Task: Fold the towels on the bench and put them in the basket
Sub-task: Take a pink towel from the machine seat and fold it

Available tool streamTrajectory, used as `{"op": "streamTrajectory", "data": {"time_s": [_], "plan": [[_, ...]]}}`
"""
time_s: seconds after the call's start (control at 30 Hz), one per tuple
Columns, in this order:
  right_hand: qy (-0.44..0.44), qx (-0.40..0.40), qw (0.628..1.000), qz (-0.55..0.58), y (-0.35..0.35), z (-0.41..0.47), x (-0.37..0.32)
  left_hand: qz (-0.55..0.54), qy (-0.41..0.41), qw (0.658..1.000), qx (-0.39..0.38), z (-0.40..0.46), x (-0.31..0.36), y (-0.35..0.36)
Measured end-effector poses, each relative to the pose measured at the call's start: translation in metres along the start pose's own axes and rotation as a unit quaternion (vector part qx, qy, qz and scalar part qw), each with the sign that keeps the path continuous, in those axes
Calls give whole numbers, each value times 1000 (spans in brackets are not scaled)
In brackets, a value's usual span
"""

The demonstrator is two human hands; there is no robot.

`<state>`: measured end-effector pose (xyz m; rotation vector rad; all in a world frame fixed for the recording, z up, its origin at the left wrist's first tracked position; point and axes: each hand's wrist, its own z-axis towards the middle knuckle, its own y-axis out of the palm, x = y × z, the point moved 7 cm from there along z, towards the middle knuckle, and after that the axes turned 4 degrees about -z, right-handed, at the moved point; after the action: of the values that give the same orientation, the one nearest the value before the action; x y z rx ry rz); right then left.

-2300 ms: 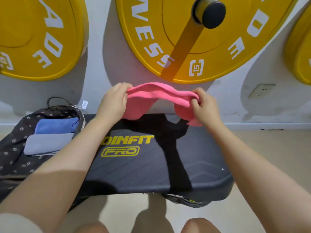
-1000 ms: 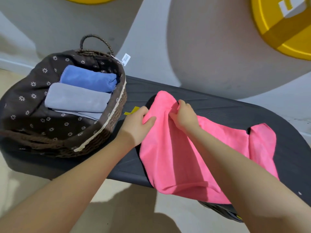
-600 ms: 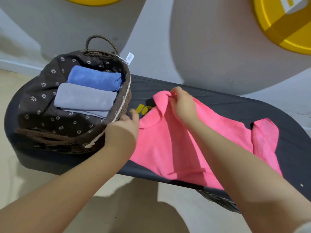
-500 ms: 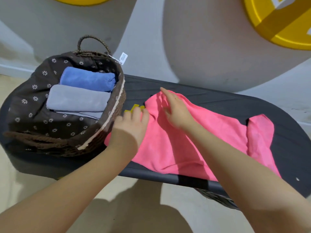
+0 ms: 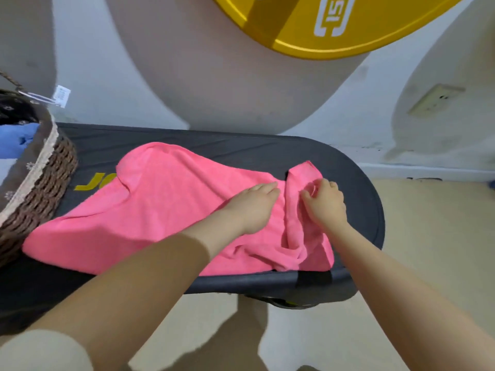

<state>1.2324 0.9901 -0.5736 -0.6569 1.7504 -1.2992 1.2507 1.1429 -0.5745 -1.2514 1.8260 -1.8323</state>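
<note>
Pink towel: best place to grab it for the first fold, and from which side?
Judging by its pose, take the pink towel at its right end, where the flap is doubled over beside the right hand. Come from above and pinch that corner; the left hand lies flat on the rest.

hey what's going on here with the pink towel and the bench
A person is spreading a pink towel flat on a dark workout bench, ahead of folding it. The left hand lies flat on the cloth near its middle, while the right hand has curled fingers at the bunched, turned-over right end. A wicker basket at the bench's left end already holds a blue towel. The pink one is not yet folded.
</note>
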Motion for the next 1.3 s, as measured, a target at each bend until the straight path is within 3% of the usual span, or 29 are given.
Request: {"op": "streamTrajectory", "data": {"time_s": [0.1, 0.27, 0.37, 0.43, 0.53, 0.67, 0.77, 0.83, 0.87, 1.0, 1.13, 1.3], "plan": [[-36, -40, 997, 54, 4, 3, 8, -46, -40, 997, -38, 27, 10, 11], [-133, -51, 985, 101, 2, -3, 6, -20, -95, 994, -57, 42, 14, 20], [-88, -40, 965, 245, -23, -1, 27, 1, -126, 992, -32, 48, 17, 15], [-50, -53, 956, 284, -34, 0, 44, 37, -144, 989, -9, 55, 16, 9], [-56, -77, 968, 233, -43, -1, 61, 67, -181, 981, 18, 64, 12, -1], [-21, -121, 976, 177, -50, -6, 84, -19, -227, 966, 120, 66, 6, -26], [1, -197, 980, 15, -45, -16, 105, -74, -248, 950, 174, 63, -6, -35], [6, -261, 959, -110, -36, -22, 115, -118, -241, 950, 157, 64, -10, -27], [11, -252, 959, -133, -36, -20, 115, -124, -234, 954, 139, 65, -10, -21], [-16, -71, 996, -54, -51, 8, 90, -89, -204, 969, 105, 69, -1, -5], [-31, -87, 996, -1, -33, 39, 67, -79, -177, 974, 114, 78, 7, -10], [-45, -108, 993, -31, -16, 67, 49, -125, -188, 962, 151, 82, -5, -16]]}}
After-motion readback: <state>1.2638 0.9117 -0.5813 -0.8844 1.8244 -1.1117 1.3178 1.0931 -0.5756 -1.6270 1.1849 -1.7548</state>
